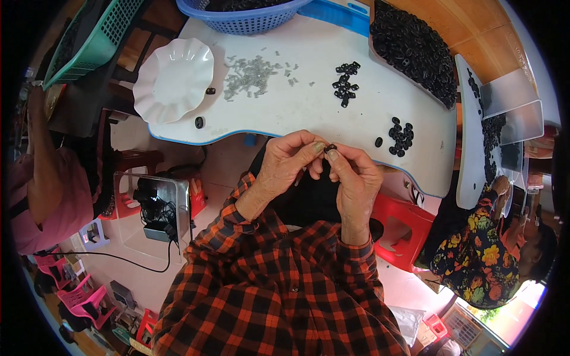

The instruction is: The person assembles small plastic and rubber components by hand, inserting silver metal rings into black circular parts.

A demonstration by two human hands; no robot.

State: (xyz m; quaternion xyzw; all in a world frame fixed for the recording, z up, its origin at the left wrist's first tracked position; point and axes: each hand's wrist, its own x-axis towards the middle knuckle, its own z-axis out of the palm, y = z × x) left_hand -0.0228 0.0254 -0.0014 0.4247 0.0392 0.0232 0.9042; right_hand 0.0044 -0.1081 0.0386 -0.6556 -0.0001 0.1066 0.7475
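Just off the table's near edge, my left hand and my right hand meet, pinching a small black plastic piece between thumbs and fingertips. Its exact kind is mostly hidden by the fingers. On the white table lies a scatter of small clear pieces, left of centre. Small black rectangular pieces form a loose group beyond my hands. Nearer on the right are black oval pieces. One black oval piece and one small black piece lie by the scalloped white plate.
A blue basket holding black parts stands at the far edge. A heap of black pieces fills a tray at far right. Co-workers sit at left and right. A red stool and a clear bin flank me.
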